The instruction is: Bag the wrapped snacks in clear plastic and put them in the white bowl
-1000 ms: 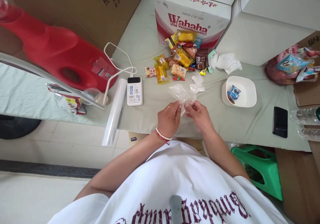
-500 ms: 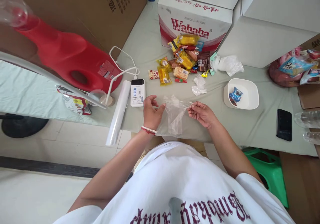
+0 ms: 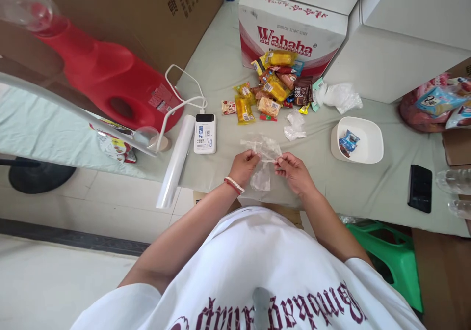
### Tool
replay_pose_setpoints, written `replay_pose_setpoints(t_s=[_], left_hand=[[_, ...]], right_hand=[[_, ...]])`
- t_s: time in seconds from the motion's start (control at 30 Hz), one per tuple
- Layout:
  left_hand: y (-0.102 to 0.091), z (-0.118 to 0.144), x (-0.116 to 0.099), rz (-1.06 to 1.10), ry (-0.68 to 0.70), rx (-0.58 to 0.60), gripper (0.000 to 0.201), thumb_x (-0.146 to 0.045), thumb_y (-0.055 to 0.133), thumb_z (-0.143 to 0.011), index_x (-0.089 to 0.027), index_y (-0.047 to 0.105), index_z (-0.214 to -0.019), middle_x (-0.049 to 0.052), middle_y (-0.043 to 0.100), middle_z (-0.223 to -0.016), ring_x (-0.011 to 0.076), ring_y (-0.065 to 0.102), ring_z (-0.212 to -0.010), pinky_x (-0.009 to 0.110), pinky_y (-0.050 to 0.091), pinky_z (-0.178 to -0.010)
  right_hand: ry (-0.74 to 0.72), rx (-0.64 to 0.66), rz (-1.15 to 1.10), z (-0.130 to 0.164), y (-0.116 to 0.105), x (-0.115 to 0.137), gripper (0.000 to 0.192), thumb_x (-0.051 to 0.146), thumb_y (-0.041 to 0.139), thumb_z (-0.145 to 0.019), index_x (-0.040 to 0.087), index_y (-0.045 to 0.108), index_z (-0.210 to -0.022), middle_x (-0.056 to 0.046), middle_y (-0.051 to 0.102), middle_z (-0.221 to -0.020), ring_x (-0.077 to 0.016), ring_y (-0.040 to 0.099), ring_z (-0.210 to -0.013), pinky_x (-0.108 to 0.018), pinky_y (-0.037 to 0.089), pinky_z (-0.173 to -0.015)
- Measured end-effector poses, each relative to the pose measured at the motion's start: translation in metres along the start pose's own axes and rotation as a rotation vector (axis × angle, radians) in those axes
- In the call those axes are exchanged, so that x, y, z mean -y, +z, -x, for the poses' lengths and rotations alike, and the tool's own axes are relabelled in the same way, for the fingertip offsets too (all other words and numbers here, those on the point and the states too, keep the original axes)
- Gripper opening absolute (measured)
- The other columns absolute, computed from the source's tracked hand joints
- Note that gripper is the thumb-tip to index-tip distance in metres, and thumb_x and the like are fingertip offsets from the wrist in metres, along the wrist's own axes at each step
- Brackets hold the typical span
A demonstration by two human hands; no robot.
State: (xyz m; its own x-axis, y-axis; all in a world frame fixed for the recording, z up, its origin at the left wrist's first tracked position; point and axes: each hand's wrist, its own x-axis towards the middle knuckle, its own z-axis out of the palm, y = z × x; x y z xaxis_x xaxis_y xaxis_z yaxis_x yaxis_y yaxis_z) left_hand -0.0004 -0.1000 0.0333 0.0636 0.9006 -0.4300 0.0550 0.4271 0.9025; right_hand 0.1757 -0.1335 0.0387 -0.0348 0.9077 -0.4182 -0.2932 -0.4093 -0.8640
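Clear plastic, a small bag [image 3: 263, 160], is pinched between my left hand [image 3: 243, 168] and right hand [image 3: 294, 172] at the near table edge, unopened and unfilled, with snack packets [image 3: 274, 84] piled far off and a white bowl [image 3: 371, 141] right.

— What colours mark the scene?
— A clear plastic bag [image 3: 262, 162], a red jug [image 3: 110, 82], a pale green cloth on the counter [image 3: 228, 158].
— And the rest?
— Yellow, brown and red snack packets [image 3: 274, 92] before a white carton [image 3: 290, 35] lettered in red; a white bowl [image 3: 358, 141] with a blue packet [image 3: 348, 142]; a black phone [image 3: 419, 188]; a green stool [image 3: 390, 256].
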Motion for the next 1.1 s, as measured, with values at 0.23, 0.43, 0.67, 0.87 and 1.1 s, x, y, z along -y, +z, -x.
replay_pose_setpoints(t_s=[0.23, 0.43, 0.67, 0.87, 1.1], left_hand=[[-0.033, 0.031, -0.021, 0.373, -0.133, 0.097, 0.037, -0.042, 0.087, -0.067, -0.019, 0.059, -0.073, 0.004, 0.071, -0.089, 0.0184, 0.070, -0.090, 0.029, 0.057, -0.073], [-0.070, 0.040, -0.029, 0.496, -0.088, 0.108, 0.028, -0.033, 0.085, -0.063, -0.019, 0.061, -0.066, 0.008, 0.076, -0.096, 0.0294, 0.074, -0.102, 0.045, 0.062, -0.087], [-0.067, 0.032, 0.004, 0.166, 0.009, 0.052, 0.030, -0.027, 0.082, -0.057, -0.021, 0.055, -0.069, 0.001, 0.071, -0.084, 0.0241, 0.072, -0.096, 0.038, 0.058, -0.085], [-0.053, 0.023, 0.022, -0.344, 0.354, -0.105, 0.013, -0.012, 0.051, -0.061, -0.024, 0.054, -0.067, 0.002, 0.062, -0.081, 0.0206, 0.060, -0.082, 0.036, 0.049, -0.081], [-0.036, 0.007, 0.017, -0.341, 0.430, -0.307, 0.015, -0.011, 0.046, -0.064, -0.025, 0.051, -0.068, 0.001, 0.058, -0.075, 0.0205, 0.055, -0.077, 0.034, 0.044, -0.076]], right_hand=[[0.144, 0.015, -0.203, -0.008, -0.026, 0.015, 0.047, 0.047, 0.098, -0.058, 0.022, 0.063, -0.077, -0.002, 0.073, -0.088, -0.0166, 0.069, -0.080, -0.030, 0.062, -0.072], [0.137, 0.025, -0.107, -0.014, -0.052, 0.018, 0.047, 0.047, 0.098, -0.061, 0.020, 0.064, -0.080, -0.002, 0.074, -0.086, -0.0132, 0.070, -0.071, -0.026, 0.062, -0.067], [0.203, -0.053, 0.043, -0.023, -0.047, 0.021, 0.061, 0.063, 0.089, -0.069, 0.027, 0.060, -0.109, -0.004, 0.075, -0.098, -0.0218, 0.077, -0.087, -0.035, 0.066, -0.069], [0.233, -0.122, 0.021, -0.047, -0.019, 0.029, 0.059, 0.068, 0.084, -0.073, 0.026, 0.059, -0.104, -0.007, 0.073, -0.095, -0.0248, 0.075, -0.086, -0.040, 0.067, -0.068], [0.040, -0.163, 0.263, -0.045, -0.010, 0.017, 0.048, 0.044, 0.092, -0.063, 0.023, 0.068, -0.098, -0.005, 0.070, -0.096, -0.0188, 0.068, -0.076, -0.029, 0.056, -0.056]])
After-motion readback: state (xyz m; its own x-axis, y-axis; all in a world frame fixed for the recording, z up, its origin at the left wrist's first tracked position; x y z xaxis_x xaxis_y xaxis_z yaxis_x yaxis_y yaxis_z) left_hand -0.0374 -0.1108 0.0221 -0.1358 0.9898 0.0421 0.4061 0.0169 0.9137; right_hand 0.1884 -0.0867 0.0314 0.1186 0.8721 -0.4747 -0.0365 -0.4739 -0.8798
